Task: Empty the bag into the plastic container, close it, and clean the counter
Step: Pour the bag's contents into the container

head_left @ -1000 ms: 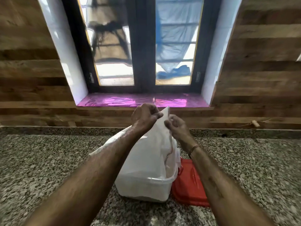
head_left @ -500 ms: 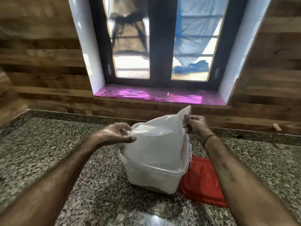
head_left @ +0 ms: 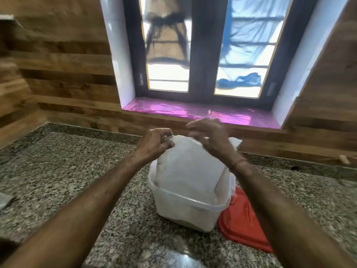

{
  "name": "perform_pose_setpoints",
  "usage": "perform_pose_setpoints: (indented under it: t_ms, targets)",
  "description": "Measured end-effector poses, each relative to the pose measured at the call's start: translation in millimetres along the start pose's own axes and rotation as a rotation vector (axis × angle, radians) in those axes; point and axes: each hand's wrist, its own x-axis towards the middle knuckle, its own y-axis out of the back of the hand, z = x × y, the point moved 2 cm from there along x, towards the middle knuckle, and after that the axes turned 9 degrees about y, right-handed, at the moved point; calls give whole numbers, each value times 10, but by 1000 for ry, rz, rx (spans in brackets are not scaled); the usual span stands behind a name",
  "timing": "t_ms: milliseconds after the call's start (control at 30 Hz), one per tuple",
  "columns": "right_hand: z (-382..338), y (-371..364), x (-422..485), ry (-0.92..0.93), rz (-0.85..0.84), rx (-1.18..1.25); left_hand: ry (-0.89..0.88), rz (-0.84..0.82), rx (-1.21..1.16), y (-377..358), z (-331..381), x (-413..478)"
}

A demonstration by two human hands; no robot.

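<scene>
A white plastic bag stands upright inside a translucent plastic container on the granite counter. My left hand pinches the bag's top left corner. Blurred with motion, my right hand hovers over the bag's top edge with its fingers spread and curled; whether it grips the bag I cannot tell. A red lid lies flat on the counter, against the container's right side and partly behind my right forearm. The bag's contents are hidden.
A wood-panelled wall runs behind the counter, with a window and a shiny pink sill above it. A grey cloth corner shows at the left edge. A small pale object lies at the far right by the wall.
My left hand has moved from the bag's left side up to its top corner and taken hold. My right hand has shifted left over the bag's top. The bag's raised corner has dropped.
</scene>
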Motion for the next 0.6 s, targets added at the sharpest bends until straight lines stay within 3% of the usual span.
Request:
perform_pose_setpoints:
  t_ms: [67, 100, 200, 300, 467, 600]
  targets:
    - [-110, -212, 83, -48, -306, 31, -55, 14, -39, -15, 120, 19]
    - [-113, -255, 117, -103, -319, 46, -65, 19, -60, -34, 154, 20]
    - [-68, -228, 220, -165, -219, 54, -47, 89, -173, -101, 164, -20]
    - [-23, -221, 278, -205, -214, 21, 87, 129, -340, -197, -52, -149]
    - [77, -128, 316, -303, -124, 114, 267, 58, -378, -517, -593, -517]
    - [45, -125, 321, -355, -102, 208, 332, 196, -364, -625, -647, -529]
